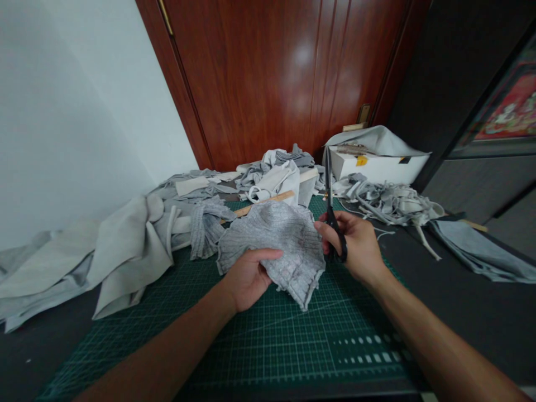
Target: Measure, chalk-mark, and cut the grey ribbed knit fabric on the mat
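Head camera view: fingers of the left hand (pixel 247 279) pinch the near left edge of a grey knit fabric piece (pixel 276 245), thumb on top and the other fingers curled beneath, lifting it just above the green cutting mat (pixel 268 340). Directly to its right, the right hand (pixel 355 245) is closed through the black loop handles of a pair of scissors (pixel 330 212), whose slim dark blades appear shut and point nearly straight up and away toward the mat's far edge, standing just beside the cloth's right edge. The fabric lies between the two hands, touching the left and near the scissor handles, its longer span running left to right; the right hand is the nearer to that free right edge. The cloth is soft, ribbed with a faint grid texture, rumpled and ragged along its lower hem. The mat is printed with pale grid lines and lies on a dark table (pixel 460 312). Beyond the cloth, a wooden ruler (pixel 263 202) lies across the mat's far edge. Heaps of pale grey fabric offcuts (pixel 125 245) crowd the table's left side, tangled grey strips (pixel 389 204) sit at far right beside a white box (pixel 377 164), all before a glossy reddish wooden door (pixel 285 78).
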The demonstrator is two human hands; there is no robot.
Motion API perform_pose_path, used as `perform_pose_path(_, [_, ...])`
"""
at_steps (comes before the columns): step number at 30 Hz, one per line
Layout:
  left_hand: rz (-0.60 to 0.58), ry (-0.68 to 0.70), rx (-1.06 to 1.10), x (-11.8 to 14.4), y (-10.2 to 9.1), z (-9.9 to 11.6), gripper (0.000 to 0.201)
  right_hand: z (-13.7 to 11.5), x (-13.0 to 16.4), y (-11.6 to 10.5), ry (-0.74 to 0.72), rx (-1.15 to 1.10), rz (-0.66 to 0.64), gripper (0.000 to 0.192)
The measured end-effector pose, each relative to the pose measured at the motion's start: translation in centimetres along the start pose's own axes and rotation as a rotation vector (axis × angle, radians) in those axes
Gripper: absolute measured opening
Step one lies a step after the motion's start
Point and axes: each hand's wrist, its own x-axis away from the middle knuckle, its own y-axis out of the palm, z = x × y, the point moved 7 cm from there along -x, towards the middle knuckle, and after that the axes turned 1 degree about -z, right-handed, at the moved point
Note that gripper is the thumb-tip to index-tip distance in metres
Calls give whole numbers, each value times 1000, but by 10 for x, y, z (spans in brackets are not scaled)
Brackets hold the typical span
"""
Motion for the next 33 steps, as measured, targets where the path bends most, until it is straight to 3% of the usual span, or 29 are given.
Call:
perform_pose_path(4, [-107,125,-32,-20,24,16,51,-6,-1,-7,-36,-16,46,38])
perform_pose_path(11, [-119,540,92,-45,55,94,53,-10,0,-7,-56,-11,62,46])
perform_pose_path(15, [-113,686,100,-40,50,130,48,-3,8,16,13,-57,-103,48])
perform_pose_path(21, [-51,867,156,-15,27,171,40,7,32,59,154,-119,-454,50])
perform_pose_path(26, [-32,913,162,-12,32,181,36,6,47,79,151,-143,-648,51])
perform_pose_path(33, [-174,885,63,-22,68,165,28,7,40,73,66,-97,-590,53])
